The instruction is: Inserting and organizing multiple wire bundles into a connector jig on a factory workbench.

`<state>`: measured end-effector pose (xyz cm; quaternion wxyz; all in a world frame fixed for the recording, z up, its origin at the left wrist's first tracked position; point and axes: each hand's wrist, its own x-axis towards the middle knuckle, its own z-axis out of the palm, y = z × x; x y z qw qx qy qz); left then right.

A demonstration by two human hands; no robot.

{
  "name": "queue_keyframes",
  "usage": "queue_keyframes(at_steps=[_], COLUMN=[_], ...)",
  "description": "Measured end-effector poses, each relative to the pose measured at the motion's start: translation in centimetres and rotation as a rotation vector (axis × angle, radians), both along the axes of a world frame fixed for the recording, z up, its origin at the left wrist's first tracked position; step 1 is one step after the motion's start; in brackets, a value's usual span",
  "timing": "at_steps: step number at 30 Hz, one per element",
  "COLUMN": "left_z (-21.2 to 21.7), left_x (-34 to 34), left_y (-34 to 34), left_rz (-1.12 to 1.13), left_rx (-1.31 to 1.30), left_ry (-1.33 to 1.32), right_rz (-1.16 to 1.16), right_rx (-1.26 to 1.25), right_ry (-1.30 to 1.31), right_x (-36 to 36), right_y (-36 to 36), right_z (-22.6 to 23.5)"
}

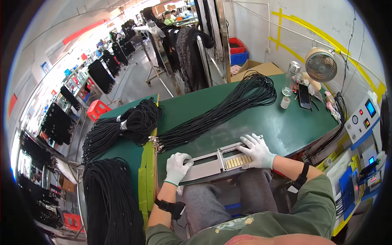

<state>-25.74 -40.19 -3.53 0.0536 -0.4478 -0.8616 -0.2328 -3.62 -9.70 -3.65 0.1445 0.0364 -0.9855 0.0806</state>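
Resting at the near edge of the green surface [182, 97], the metal frame [221, 160] lay slanted above your lap, between your gloved hands. Your right hand [256, 152] was spread across its right end; your left hand [177, 167] had bent fingers at the left end, though whether they pinched it you couldn't tell from this view. The right bay already carried a row of brass-coloured pieces [238, 161], while the left bay showed only a flat grey plate [203, 170]. Beyond the frame and apart from it lay the long black cords [222, 111], metal-tipped, with a tied bundle [141, 116] to their left. No cord sat in the frame, so the work looked only partway along.
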Motion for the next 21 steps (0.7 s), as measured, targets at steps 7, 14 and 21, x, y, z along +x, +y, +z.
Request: queue_keyframes(at_steps=[7,14,21], left_z=[0.6,3.1,15.3], left_x=[5.1,12.2,10.6], left_y=[-4.0,-9.4,-20.9], left_rz=[0.134,0.144,0.643], left_rx=[-0.205,0.03,0.34], left_ry=[-0.196,-0.224,0.313], right_rz=[0.017,0.121,0.118], right_rx=[0.029,-0.143,-0.248], right_ry=[0.098,0.193,0.285], right_x=[-3.1,-6.7,-7.5], right_y=[1.2,2.5,1.9], right_z=[-1.6,-2.5,-4.0])
